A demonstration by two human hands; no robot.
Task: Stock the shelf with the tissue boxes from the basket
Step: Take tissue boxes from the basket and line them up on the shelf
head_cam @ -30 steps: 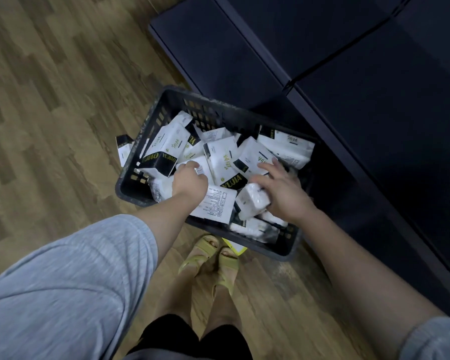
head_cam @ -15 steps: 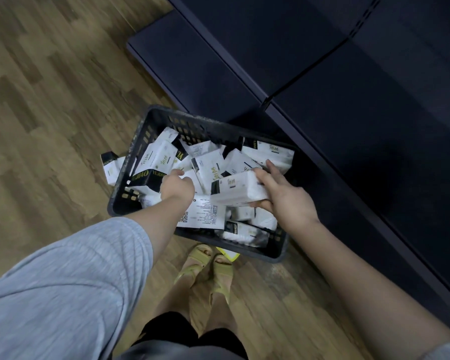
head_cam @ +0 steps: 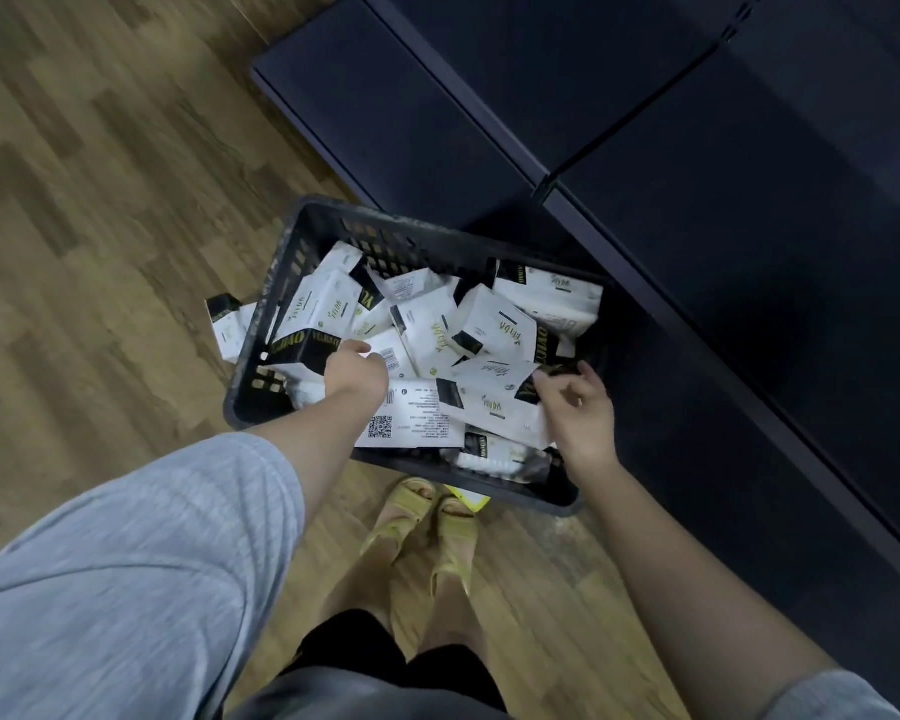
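Currently, both hands are lowered into the basket (head_cam: 261,345), a dark plastic crate with slotted walls that stands on the wooden floor (head_cam: 100,200) directly beside the dark shelf (head_cam: 749,252). The basket is filled with a loose heap of tissue packs (head_cam: 328,304), white with black ends and gold lettering, lying at mixed angles; several show barcodes or printed labels. The left hand (head_cam: 357,371) is near the left wall of the basket, fingers curled downward among the packs; whether it grips one cannot be determined, since the fingertips are hidden. The right hand (head_cam: 580,413) is at the right side of the basket, fingers bent, with the fingertips touching the black end of a tilted tissue pack (head_cam: 489,402) that lies on top of the heap; a firm grip is not visible. One stray tissue pack (head_cam: 227,327) lies on the floor outside the basket, touching its left wall. The shelf boards visible in the frame are bare and dark. Below the basket, the person's feet in yellow sandals (head_cam: 427,522) stand on the floor, and grey sleeves (head_cam: 126,563) cover both upper arms.
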